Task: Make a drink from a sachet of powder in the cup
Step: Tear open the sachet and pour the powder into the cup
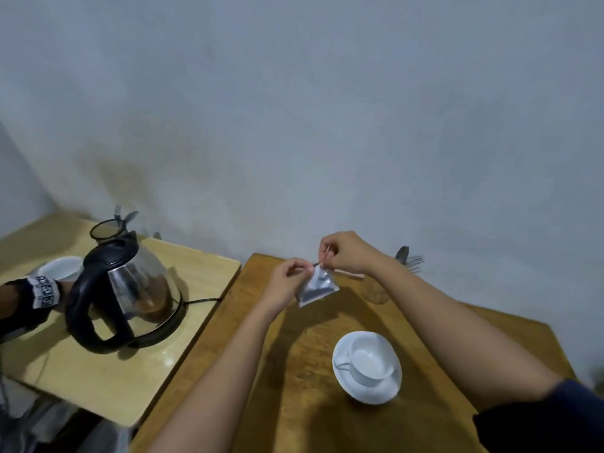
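Note:
A small silvery sachet (316, 287) hangs in the air above the far part of the brown wooden table (294, 371). My left hand (287, 282) pinches its upper left corner. My right hand (346, 253) pinches the top edge just to the right, its fingers closed on a thin strip there. Nearer to me, a white cup (369, 359) stands upright on a white saucer (389, 392), handle to the left. It looks empty inside.
A glass kettle (137, 289) with a black handle sits on its base on a lighter table (130, 380) at the left. Another person's gloved hand (29, 302) and a white cup (62, 268) are beside it. A glass holding a fork and spoon (407, 258) stands at the back right.

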